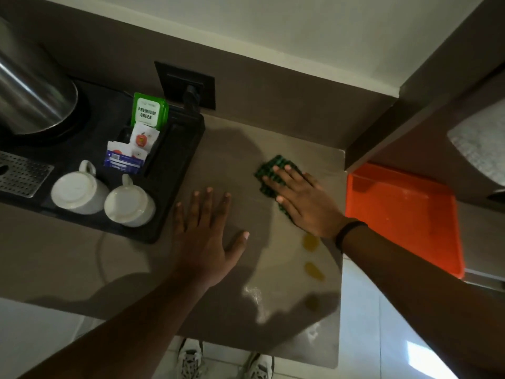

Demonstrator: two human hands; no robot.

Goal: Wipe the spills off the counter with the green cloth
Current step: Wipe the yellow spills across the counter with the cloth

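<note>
The green cloth (pixel 269 168) lies flat on the beige counter (pixel 240 149), toward its back right part. My right hand (pixel 297 199) presses down on the cloth with fingers spread, covering most of it. My left hand (pixel 205 231) rests flat on the counter to the left, fingers apart, holding nothing. Three yellowish spills sit nearer the front right edge: one (pixel 310 242) just below my right wrist, another (pixel 314 270) lower down, and a third (pixel 311 302) in shadow. A whitish smear (pixel 255 295) lies beside them.
A black tray (pixel 177 165) at the left holds two upturned white cups (pixel 79 190), tea sachets (pixel 147 112) and a steel kettle (pixel 30 88). An orange tray (pixel 404 214) sits right of the counter edge. A wall socket with a plug (pixel 188 86) is behind.
</note>
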